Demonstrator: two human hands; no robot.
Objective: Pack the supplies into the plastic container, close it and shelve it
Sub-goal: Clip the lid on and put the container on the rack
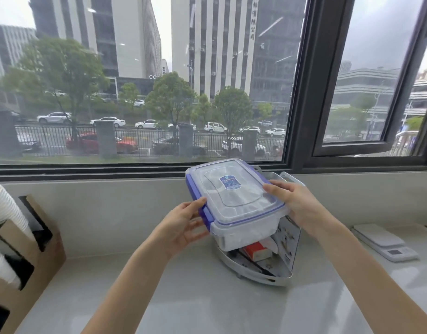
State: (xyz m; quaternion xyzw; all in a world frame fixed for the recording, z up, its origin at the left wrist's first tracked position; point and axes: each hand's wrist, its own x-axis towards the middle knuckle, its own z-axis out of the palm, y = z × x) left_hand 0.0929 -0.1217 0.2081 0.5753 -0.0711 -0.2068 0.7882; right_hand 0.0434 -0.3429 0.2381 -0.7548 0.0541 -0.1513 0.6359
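My left hand [183, 227] and right hand [294, 203] grip opposite edges of the closed plastic container [234, 203], held over the grey rack [265, 268]; bare counter [195, 297] lies near.

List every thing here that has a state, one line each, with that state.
Clear plastic container with blue-trimmed lid: lid on, held tilted above the rack.
Left hand: grips the container's left end.
Right hand: grips its right side.
Grey metal corner rack: on the counter, holding an orange box.
White digital scale: display blank.
Black-framed window sash: ajar.
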